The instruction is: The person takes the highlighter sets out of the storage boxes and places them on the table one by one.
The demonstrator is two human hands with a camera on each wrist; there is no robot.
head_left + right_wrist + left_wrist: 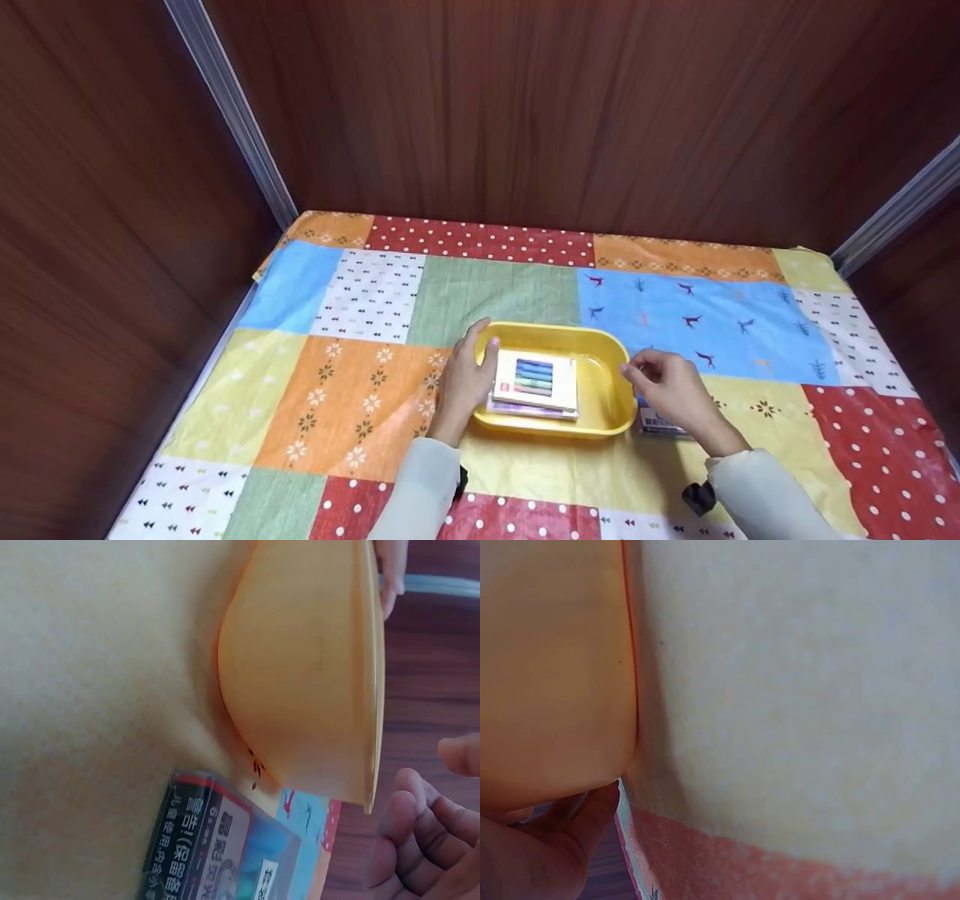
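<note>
A yellow plastic basin stands on the cloth, seen from the side in the right wrist view. In it lies a white box with a picture of coloured pens, on top of another flat box with a purple edge. My left hand holds the basin's left end, thumb over the rim and fingers along the outside. Just off the right rim, my right hand hovers with fingers loosely bent and nothing in them. Below it a clear-windowed pack of pens lies beside the basin, partly hidden by this hand in the head view.
A patchwork-patterned cloth covers the table. Dark wood panels rise behind it and at both sides, with metal strips at the corners.
</note>
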